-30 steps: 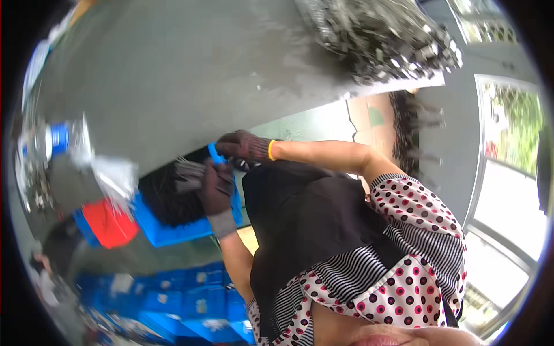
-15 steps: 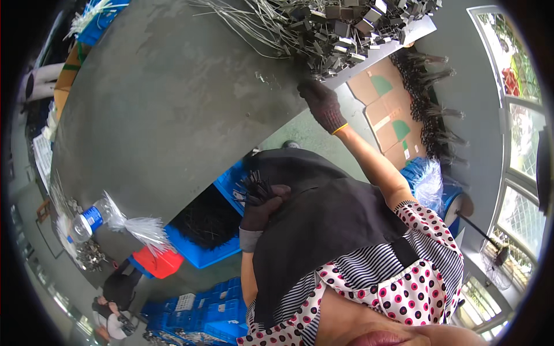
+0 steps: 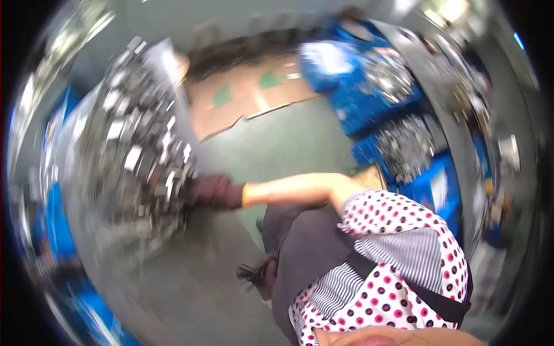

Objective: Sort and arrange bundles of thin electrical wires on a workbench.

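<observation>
Since half a second ago the head view has swung round, bringing blue bins into sight at the right, and the right hand has gone from the tabletop's edge to the pile of parts; the left hand keeps its bundle low beside the body.

Nearest is the wearer's white shirt with red and black dots and striped panels [image 3: 398, 294], with a dark cloth apron [image 3: 311, 245] over its front. Just beside the apron is the left hand [image 3: 269, 277] in a dark brown knitted glove, its grip closed around a small bundle of thin black strands [image 3: 249, 273] whose ends stick out to the left, by the edge of the grey, smooth tabletop [image 3: 190, 288].

Farther out, the right hand [image 3: 218, 192], in a dark maroon knitted glove with a yellow cuff edge, reaches leftward to the near side of a heaped pile of black and silvery block-like parts [image 3: 135, 144] on the tabletop. Its fingertips are blurred against the pile, so whether this grip is open or closed cannot be told.

Past the tabletop's edge lies a greenish floor [image 3: 277, 144]. Beyond, flattened brown cardboard with green patches [image 3: 254, 95] lies on it, and to the right stand blue plastic bins [image 3: 345, 112], with silvery parts [image 3: 407, 147] heaped in one and a pale, translucent plastic bag [image 3: 329, 63] near the far end.
</observation>
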Tool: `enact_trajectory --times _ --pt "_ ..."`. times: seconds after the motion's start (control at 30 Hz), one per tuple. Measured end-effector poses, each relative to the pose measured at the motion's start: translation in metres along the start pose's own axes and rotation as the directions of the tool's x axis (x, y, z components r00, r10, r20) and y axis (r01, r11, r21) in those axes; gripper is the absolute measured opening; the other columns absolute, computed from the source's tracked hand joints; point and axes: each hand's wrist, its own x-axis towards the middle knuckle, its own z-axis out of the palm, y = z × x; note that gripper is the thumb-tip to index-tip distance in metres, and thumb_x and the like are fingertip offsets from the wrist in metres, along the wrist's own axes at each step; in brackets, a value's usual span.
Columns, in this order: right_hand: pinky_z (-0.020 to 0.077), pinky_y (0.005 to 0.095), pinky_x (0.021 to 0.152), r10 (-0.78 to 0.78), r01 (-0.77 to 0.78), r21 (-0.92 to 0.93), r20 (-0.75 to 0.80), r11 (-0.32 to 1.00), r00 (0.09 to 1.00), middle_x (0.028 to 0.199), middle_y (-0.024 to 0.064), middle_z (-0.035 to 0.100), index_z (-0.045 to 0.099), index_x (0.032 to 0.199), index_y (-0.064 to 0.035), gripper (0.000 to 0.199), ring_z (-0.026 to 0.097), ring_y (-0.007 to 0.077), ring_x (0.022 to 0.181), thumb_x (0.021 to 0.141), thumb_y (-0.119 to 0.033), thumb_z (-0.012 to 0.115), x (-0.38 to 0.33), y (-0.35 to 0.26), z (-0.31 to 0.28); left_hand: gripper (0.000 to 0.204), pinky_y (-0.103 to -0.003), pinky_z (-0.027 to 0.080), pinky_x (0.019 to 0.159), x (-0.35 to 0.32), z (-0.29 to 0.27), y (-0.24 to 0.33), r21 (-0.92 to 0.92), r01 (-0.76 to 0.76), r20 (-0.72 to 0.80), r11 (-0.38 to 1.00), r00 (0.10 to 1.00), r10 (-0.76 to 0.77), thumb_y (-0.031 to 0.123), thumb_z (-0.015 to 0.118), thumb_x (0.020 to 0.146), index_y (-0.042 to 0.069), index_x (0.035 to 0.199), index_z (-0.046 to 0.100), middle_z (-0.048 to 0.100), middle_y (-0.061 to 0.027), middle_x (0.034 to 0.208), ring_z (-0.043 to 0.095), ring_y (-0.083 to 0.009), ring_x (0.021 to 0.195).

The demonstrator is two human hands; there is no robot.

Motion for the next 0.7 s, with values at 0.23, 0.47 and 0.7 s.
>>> enact_trajectory --times 0.23,0.47,0.7 --pt "0.0545 0.0479 0.063 0.159 -0.191 -0.105 -0.254 0.976 0.954 0.095 0.0166 0.066 0.064 0.112 -0.0096 0.029 0.066 0.0377 0.079 0.089 -0.026 0.058 0.007 0.008 0.045 0.021 -0.035 0.048 0.089 0.041 -0.022 0.0 0.219 -0.026 0.181 0.975 0.983 -0.015 0.012 0.061 0.091 0.003 0.11 0.066 0.066 -0.0083 0.101 0.061 -0.0193 0.093" --pt "0.0432 0.046 0.035 -0.052 0.102 -0.974 0.115 -0.201 0.992 0.065 0.0169 0.053 0.065 0.087 0.0016 0.032 0.056 0.0323 0.056 0.086 -0.026 0.049 -0.002 0.028 0.041 0.022 -0.036 0.049 0.088 0.042 0.003 0.002 0.176 -0.054 0.15 0.983 0.988 0.027 0.014 0.062 0.092 0.001 0.11 0.066 0.067 -0.0088 0.102 0.063 -0.019 0.091" --pt "0.0531 0.0461 0.072 0.152 -0.11 -0.247 0.161 0.963 0.975 0.092 0.0201 0.063 0.064 0.102 -0.0025 0.024 0.064 0.0389 0.087 0.084 -0.018 0.064 -0.003 -0.031 -0.029 0.03 -0.031 0.049 0.088 0.03 0.022 0.015 -0.418 0.279 -0.263 0.864 0.874 -0.409 0.023 0.068 0.089 0.004 0.111 0.068 0.069 -0.0067 0.101 0.063 -0.0159 0.099"
